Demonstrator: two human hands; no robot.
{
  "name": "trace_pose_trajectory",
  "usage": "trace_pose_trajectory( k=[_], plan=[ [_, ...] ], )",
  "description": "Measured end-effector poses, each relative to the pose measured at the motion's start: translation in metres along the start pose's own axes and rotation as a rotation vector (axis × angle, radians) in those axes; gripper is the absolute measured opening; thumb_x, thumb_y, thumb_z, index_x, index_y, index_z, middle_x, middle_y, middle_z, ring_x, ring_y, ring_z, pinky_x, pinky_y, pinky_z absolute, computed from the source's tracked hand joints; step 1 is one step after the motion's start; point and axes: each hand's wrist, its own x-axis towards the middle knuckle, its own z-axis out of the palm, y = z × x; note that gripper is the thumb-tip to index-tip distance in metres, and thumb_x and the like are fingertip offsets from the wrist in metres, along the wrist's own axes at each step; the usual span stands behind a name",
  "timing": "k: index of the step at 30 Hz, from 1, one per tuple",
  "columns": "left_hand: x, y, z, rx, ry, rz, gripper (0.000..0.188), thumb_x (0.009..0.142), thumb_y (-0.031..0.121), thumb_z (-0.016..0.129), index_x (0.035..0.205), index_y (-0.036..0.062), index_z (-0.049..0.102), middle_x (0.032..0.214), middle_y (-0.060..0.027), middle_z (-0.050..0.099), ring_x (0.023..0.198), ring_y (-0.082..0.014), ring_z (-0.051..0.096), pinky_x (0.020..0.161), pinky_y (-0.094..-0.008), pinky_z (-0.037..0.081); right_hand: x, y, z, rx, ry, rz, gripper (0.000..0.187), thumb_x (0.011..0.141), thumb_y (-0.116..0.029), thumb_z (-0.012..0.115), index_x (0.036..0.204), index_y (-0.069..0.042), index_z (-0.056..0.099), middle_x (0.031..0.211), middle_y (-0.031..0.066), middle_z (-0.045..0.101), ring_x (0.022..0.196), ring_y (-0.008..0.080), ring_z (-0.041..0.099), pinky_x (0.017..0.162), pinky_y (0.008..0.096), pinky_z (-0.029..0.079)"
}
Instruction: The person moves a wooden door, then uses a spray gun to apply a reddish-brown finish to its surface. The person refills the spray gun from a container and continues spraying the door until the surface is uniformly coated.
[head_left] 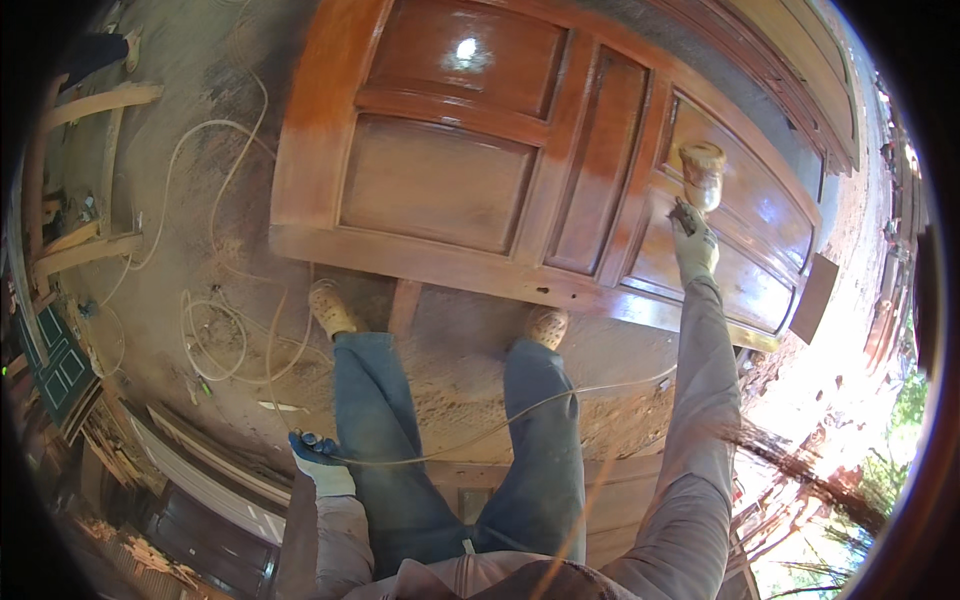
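A large brown panelled wooden door (440, 185) lies before me, raised off the ground. My right hand (696, 250), in a pale glove, is closed round a spray gun with a stained cup (703, 176) on top. It hangs over the right-hand panels of the door. Some panels look glossy, while the near left panel has a duller look. Low at my left side, my left hand (325, 472), in a white and blue glove, is closed on a thin pale hose (450, 459). That hose runs across my legs toward my right arm.
Loops of hose (243, 350) lie on the dusty ground to the left, near a wooden frame (95, 255). A dark green panelled piece (52, 362) leans at far left. More doors (215, 545) lie behind me at lower left. Another person's foot (132, 50) shows at upper left.
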Motion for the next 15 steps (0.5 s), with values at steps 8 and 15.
trace_pose_trajectory(
  k=[8, 15],
  plan=[
    [0.092, 0.164, -0.032, -0.089, -0.034, 0.188, 0.013, 0.096, 0.028, 0.058, 0.089, 0.0178, 0.057, 0.060, 0.0064, 0.054, 0.043, -0.0050, 0.041, 0.037, -0.0203, 0.031, -0.051, -0.293, 0.093, 0.630, -0.141, -0.101, 0.042, 0.082, -0.032, 0.073, 0.117, -0.010, 0.068, 0.101, 0.0107, 0.073, 0.097, 0.0204, 0.069, 0.086, 0.0315, 0.051],
    [0.142, 0.256, -0.091, -0.249, -0.077, 0.193, 0.010, 0.096, 0.025, 0.057, 0.093, 0.0155, 0.059, 0.060, 0.0029, 0.057, 0.041, -0.0069, 0.045, 0.037, -0.0217, 0.036, -0.096, -0.522, 0.130, 0.922, -0.259, -0.137, 0.042, 0.082, -0.031, 0.073, 0.116, -0.006, 0.067, 0.085, 0.0097, 0.071, 0.067, 0.0153, 0.068, 0.067, 0.0308, 0.054]
  ],
)
